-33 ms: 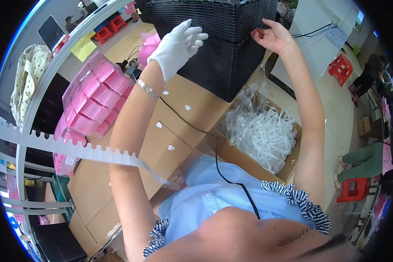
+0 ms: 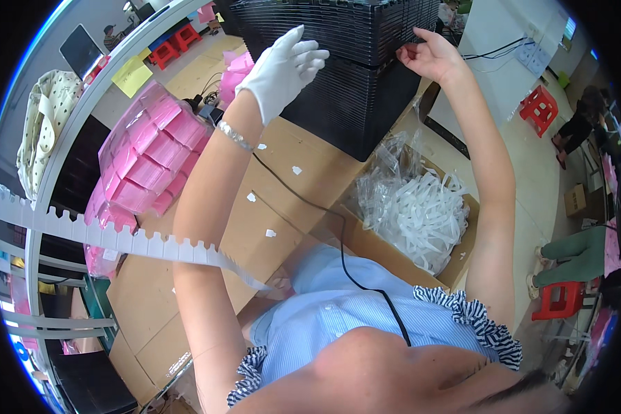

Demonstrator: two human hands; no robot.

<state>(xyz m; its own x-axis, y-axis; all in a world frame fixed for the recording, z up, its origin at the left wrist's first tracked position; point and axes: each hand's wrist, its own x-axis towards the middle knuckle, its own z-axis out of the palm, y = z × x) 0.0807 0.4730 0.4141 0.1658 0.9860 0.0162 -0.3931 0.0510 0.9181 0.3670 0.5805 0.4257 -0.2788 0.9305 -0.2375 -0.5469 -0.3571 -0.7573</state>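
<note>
A tall stack of black plastic trays (image 2: 345, 90) rises at the top middle, with a seam where an upper block sits on a lower one. My left hand (image 2: 283, 72), in a white glove, is raised at the stack's front left side. Its fingers are stretched out and hold nothing I can see; whether they touch the trays I cannot tell. At the right side is my bare right hand (image 2: 431, 58), thumb and index finger apart, the other fingers loosely bent. Those fingertips are close to the trays' edge, with no grip visible.
Brown cardboard (image 2: 186, 290) covers the table, which bears pink packs in clear film (image 2: 152, 152). An open carton (image 2: 352, 238) holds white plastic strips (image 2: 431, 214). A notched white strip (image 2: 131, 241) crosses my left arm. A black cable (image 2: 341, 241) runs to my shirt. Red stools (image 2: 538, 110) stand right.
My left hand has shifted very slightly up and left beside the stack. My right hand and the trays look nearly the same.
</note>
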